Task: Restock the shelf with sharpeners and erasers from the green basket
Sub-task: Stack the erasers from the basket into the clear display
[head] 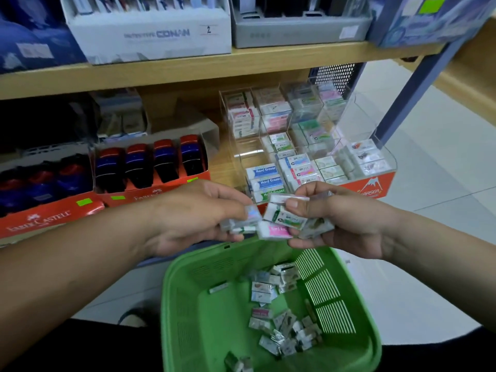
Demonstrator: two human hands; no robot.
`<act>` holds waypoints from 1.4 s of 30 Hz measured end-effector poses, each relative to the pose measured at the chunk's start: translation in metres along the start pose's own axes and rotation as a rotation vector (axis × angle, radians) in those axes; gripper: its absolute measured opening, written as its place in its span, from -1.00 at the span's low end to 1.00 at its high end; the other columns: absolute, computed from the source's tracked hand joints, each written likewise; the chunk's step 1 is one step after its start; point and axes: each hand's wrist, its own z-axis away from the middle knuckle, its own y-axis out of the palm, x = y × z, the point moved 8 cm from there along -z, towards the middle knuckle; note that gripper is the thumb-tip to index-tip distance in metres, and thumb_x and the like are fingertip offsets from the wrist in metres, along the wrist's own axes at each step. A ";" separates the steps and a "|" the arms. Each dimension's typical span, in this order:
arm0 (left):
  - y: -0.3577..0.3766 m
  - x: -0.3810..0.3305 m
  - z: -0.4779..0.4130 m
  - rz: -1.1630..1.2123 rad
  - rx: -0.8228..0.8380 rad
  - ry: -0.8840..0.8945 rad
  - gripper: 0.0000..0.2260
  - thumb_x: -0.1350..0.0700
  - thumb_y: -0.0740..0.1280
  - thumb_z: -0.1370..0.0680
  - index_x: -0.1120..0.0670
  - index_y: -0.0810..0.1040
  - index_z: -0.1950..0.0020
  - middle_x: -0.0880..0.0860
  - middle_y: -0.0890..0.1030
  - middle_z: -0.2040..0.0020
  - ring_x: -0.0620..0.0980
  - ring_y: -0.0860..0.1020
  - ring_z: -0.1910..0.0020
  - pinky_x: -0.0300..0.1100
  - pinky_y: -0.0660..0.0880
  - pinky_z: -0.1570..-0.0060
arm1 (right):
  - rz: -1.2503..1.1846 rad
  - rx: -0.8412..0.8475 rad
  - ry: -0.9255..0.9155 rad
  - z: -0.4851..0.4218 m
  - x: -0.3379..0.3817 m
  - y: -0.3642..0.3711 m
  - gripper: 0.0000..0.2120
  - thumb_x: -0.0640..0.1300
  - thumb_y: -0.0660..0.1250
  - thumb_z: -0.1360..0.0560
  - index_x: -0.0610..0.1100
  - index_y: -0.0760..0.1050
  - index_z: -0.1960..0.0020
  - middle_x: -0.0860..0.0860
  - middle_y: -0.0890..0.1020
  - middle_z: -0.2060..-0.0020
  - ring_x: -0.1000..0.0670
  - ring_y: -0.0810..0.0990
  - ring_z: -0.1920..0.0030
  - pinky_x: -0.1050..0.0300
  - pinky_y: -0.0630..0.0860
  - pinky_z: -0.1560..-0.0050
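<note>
The green basket (204,304) sits below my hands with several wrapped erasers (284,328) loose on its bottom. My left hand (193,216) grips a few small wrapped erasers (241,224) at its fingertips. My right hand (346,221) holds a bunch of erasers (281,218), among them a pink-labelled one (276,232). Both hands meet above the basket's far rim, in front of the shelf. A clear acrylic eraser organiser (308,138) stands on the lower shelf with most compartments filled. Red boxes of blue and red sharpeners (150,167) stand to its left.
A wooden upper shelf board (188,71) overhangs the organiser and carries white and grey display boxes (150,30). A blue-grey metal upright (410,95) stands at the right of the shelf. Pale tiled floor (442,170) lies to the right.
</note>
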 end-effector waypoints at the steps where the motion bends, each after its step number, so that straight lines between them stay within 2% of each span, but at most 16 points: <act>1: 0.004 0.001 0.001 -0.002 0.019 -0.009 -0.82 0.34 0.37 -0.58 0.24 0.69 -0.14 0.17 0.75 -0.05 0.10 0.70 -0.08 -0.09 0.66 0.01 | 0.005 -0.005 0.000 0.001 -0.001 0.001 -0.62 -0.23 0.55 -0.32 -0.11 0.47 -0.06 -0.12 0.71 0.19 -0.16 0.70 0.22 -0.20 0.72 0.04; 4: 0.010 0.004 0.005 -0.020 0.041 -0.022 -0.81 0.36 0.36 -0.58 0.25 0.69 -0.15 0.18 0.74 -0.05 0.09 0.69 -0.05 -0.04 0.64 -0.05 | 0.044 0.022 0.021 0.005 -0.004 0.007 -0.63 -0.23 0.55 -0.34 -0.11 0.49 -0.08 -0.14 0.70 0.17 -0.15 0.69 0.22 -0.16 0.72 0.08; 9: 0.009 0.009 0.014 -0.092 0.052 -0.020 -0.85 0.25 0.40 -0.60 0.22 0.70 -0.14 0.16 0.74 -0.07 0.15 0.68 -0.17 -0.05 0.67 -0.10 | 0.073 0.046 0.019 0.012 -0.006 0.009 -0.64 -0.24 0.52 -0.36 -0.14 0.54 -0.12 -0.16 0.73 0.10 -0.17 0.72 0.18 -0.14 0.72 0.05; 12: 0.000 0.007 0.017 -0.159 -0.057 0.025 -0.87 0.15 0.43 -0.61 0.15 0.74 -0.08 0.10 0.76 -0.02 0.17 0.69 -0.12 0.01 0.66 -0.15 | 0.055 -0.018 0.005 0.014 -0.004 0.000 -0.64 -0.22 0.53 -0.34 -0.15 0.52 -0.10 -0.10 0.71 0.20 -0.14 0.70 0.22 -0.17 0.72 0.05; 16: -0.009 0.004 0.020 -0.101 -0.199 0.094 -0.82 0.04 0.41 -0.63 0.08 0.76 0.04 -0.09 0.75 0.06 0.05 0.69 -0.05 -0.05 0.70 0.02 | 0.015 -0.012 0.008 0.018 -0.002 -0.001 -0.55 -0.20 0.56 -0.35 -0.21 0.53 -0.19 -0.15 0.69 0.11 -0.18 0.69 0.13 -0.11 0.70 0.10; 18: -0.003 0.003 0.020 -0.080 -0.197 0.136 -0.80 0.00 0.39 -0.63 0.03 0.77 0.06 -0.11 0.74 -0.05 0.04 0.70 -0.03 -0.12 0.66 0.13 | 0.008 -0.002 -0.008 0.020 -0.001 0.005 -0.56 -0.20 0.55 -0.34 -0.18 0.53 -0.18 -0.10 0.70 0.18 -0.12 0.70 0.23 -0.10 0.71 0.11; 20: 0.003 0.003 0.019 -0.064 -0.199 0.182 -0.79 -0.01 0.38 -0.63 0.02 0.77 0.06 -0.10 0.73 -0.11 -0.04 0.66 0.01 -0.21 0.58 0.20 | -0.004 0.013 -0.018 0.022 0.000 0.012 -0.60 -0.20 0.53 -0.36 -0.16 0.53 -0.17 -0.07 0.70 0.23 -0.09 0.70 0.25 -0.09 0.72 0.12; 24: 0.005 -0.002 0.017 0.019 -0.187 0.244 -0.82 0.00 0.38 -0.62 0.04 0.75 -0.01 -0.01 0.74 -0.03 -0.06 0.59 0.12 -0.19 0.52 0.22 | -0.093 0.041 -0.004 0.022 -0.001 0.015 -0.59 -0.18 0.51 -0.38 -0.13 0.57 -0.21 -0.11 0.71 0.11 -0.14 0.68 0.14 -0.06 0.70 0.13; 27: 0.008 -0.005 0.015 0.005 -0.176 0.277 -0.84 0.00 0.41 -0.59 0.01 0.74 -0.08 0.02 0.75 -0.04 0.01 0.59 0.09 -0.10 0.53 0.15 | -0.114 0.134 0.024 0.025 -0.005 0.030 -0.70 -0.13 0.47 -0.45 -0.09 0.61 -0.18 -0.12 0.67 0.09 -0.10 0.66 0.16 -0.05 0.70 0.14; 29: 0.018 -0.003 0.015 -0.034 -0.155 0.299 -0.87 0.02 0.41 -0.61 -0.03 0.72 -0.11 0.04 0.75 -0.04 0.04 0.57 0.14 -0.08 0.53 0.14 | -0.137 0.152 0.035 0.025 -0.010 0.039 -0.68 -0.11 0.46 -0.47 -0.09 0.59 -0.22 -0.14 0.66 0.05 -0.09 0.66 0.17 -0.02 0.68 0.18; 31: 0.026 -0.004 0.015 -0.084 -0.161 0.334 -0.88 0.03 0.38 -0.64 -0.07 0.71 -0.12 0.04 0.74 0.04 0.01 0.55 0.23 -0.15 0.51 0.20 | -0.158 0.135 0.038 0.022 -0.010 0.040 -0.69 -0.12 0.45 -0.50 -0.08 0.58 -0.23 -0.15 0.66 0.03 -0.09 0.68 0.18 -0.05 0.68 0.17; 33: 0.028 -0.007 0.014 -0.135 -0.190 0.367 -0.88 0.03 0.35 -0.66 -0.07 0.69 -0.12 -0.09 0.68 0.25 -0.10 0.50 0.34 -0.29 0.46 0.31 | -0.150 0.112 0.033 0.022 -0.007 0.039 -0.80 -0.13 0.41 -0.57 -0.08 0.58 -0.19 -0.14 0.68 0.04 -0.11 0.69 0.16 -0.07 0.68 0.15; 35: 0.029 -0.011 0.012 -0.146 -0.189 0.380 -0.88 0.04 0.34 -0.67 -0.06 0.67 -0.12 -0.19 0.60 0.37 -0.21 0.47 0.42 -0.35 0.41 0.38 | -0.138 0.094 0.030 0.025 -0.003 0.038 -0.85 -0.13 0.37 -0.61 -0.08 0.58 -0.17 -0.10 0.68 0.11 -0.11 0.68 0.19 -0.07 0.68 0.17; 37: 0.033 -0.014 0.011 -0.165 -0.158 0.389 -0.88 0.05 0.33 -0.68 -0.04 0.66 -0.12 -0.24 0.60 0.37 -0.28 0.49 0.43 -0.41 0.39 0.35 | -0.138 0.102 0.037 0.030 -0.003 0.039 -0.80 -0.10 0.39 -0.58 -0.08 0.59 -0.20 -0.08 0.66 0.16 -0.10 0.67 0.21 -0.07 0.68 0.17; 39: 0.040 -0.014 0.012 -0.183 -0.116 0.385 -0.87 0.05 0.32 -0.67 -0.01 0.66 -0.13 -0.26 0.61 0.36 -0.33 0.52 0.43 -0.45 0.38 0.36 | -0.151 0.116 0.050 0.036 -0.006 0.039 -0.78 -0.03 0.45 -0.50 -0.07 0.64 -0.13 -0.06 0.64 0.19 -0.10 0.66 0.22 -0.06 0.68 0.17; 42: 0.047 -0.006 0.013 -0.185 -0.099 0.324 -0.86 0.04 0.32 -0.67 -0.02 0.68 -0.10 -0.23 0.67 0.26 -0.35 0.53 0.41 -0.46 0.41 0.33 | -0.101 0.116 0.054 0.039 -0.014 0.036 -0.91 -0.10 0.50 -0.49 -0.05 0.69 0.00 -0.06 0.66 0.14 -0.09 0.64 0.22 -0.05 0.67 0.17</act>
